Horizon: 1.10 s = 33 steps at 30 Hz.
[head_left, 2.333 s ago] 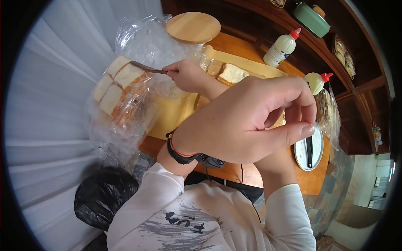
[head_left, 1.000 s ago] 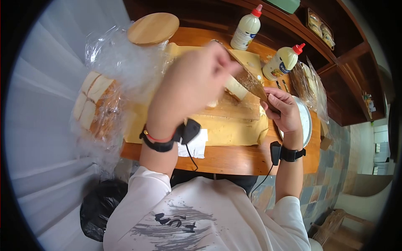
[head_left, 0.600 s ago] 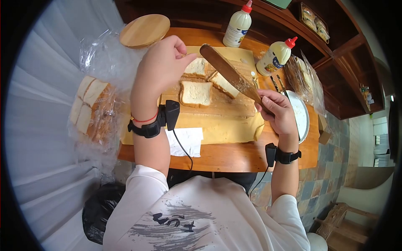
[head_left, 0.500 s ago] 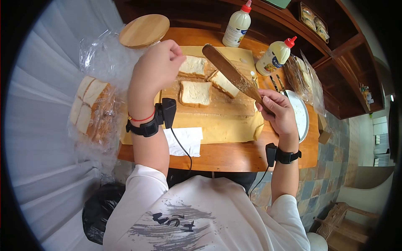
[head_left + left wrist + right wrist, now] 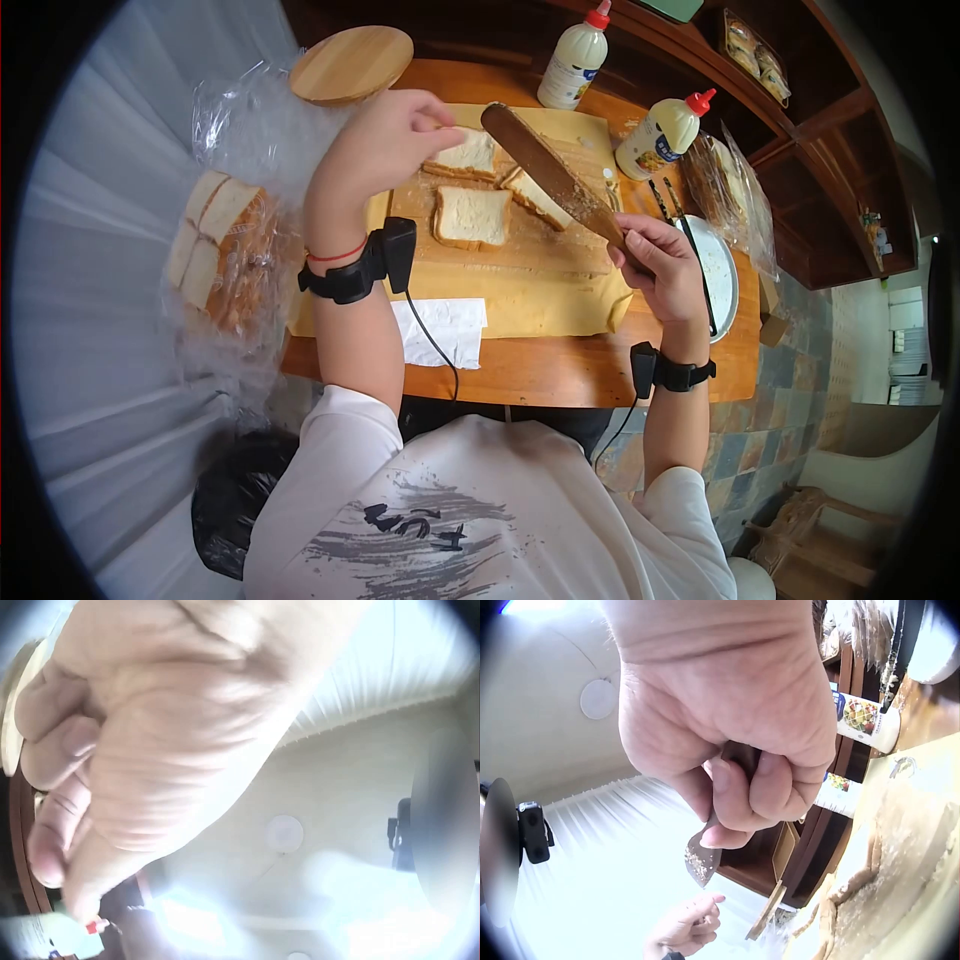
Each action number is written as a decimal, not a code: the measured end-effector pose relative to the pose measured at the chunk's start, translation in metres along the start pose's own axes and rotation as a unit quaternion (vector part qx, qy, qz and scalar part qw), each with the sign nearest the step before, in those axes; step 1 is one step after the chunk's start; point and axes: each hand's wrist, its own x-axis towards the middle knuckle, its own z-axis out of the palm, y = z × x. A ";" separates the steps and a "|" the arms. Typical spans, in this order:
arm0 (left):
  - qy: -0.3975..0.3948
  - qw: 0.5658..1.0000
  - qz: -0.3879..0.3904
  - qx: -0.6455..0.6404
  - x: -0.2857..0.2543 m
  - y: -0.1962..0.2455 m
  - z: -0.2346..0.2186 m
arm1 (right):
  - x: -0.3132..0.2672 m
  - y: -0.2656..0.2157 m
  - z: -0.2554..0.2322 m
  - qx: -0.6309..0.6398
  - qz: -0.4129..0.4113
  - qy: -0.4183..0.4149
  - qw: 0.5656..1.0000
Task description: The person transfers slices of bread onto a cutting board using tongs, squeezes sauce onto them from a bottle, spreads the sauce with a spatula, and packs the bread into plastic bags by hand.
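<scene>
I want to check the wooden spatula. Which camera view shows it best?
The head view: the whole wooden spatula shows, raised above the bread, held by the right hand. The right wrist view shows only the gripped handle and crumbed tip. The left wrist view shows none.

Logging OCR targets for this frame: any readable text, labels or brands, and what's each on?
No text here can be read with certainty.
Shirt: dark brush-style print, characters not legible.
White squeeze bottle: small blue label, too small to read.
Yellow squeeze bottle: colourful label, blurred in head and right wrist views.
White paper by the left wrist: no print visible.
Wooden knife in the right hand: no markings.
</scene>
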 end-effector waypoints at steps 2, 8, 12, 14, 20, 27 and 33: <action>0.042 0.997 -0.048 0.042 0.000 -0.010 -0.008 | -0.001 0.001 -0.002 0.003 0.004 0.001 1.000; 0.016 0.998 -0.064 0.013 -0.009 -0.010 -0.023 | 0.002 0.005 -0.004 0.042 0.023 -0.030 0.998; -0.057 0.984 0.060 -0.157 -0.013 0.008 -0.013 | 0.006 0.010 0.000 0.055 0.018 -0.045 0.997; -0.072 0.980 0.053 -0.176 -0.008 0.005 -0.010 | 0.006 0.010 0.003 0.060 0.020 -0.054 0.997; -0.094 0.977 0.036 -0.189 -0.006 0.003 -0.007 | 0.004 0.010 0.003 0.054 0.029 -0.045 0.997; -0.006 0.977 -0.141 0.161 0.001 -0.021 -0.026 | 0.003 0.013 -0.003 0.058 0.034 -0.024 0.997; -0.076 0.990 0.010 -0.117 -0.013 -0.007 -0.025 | 0.006 0.021 -0.003 0.107 0.042 -0.042 0.993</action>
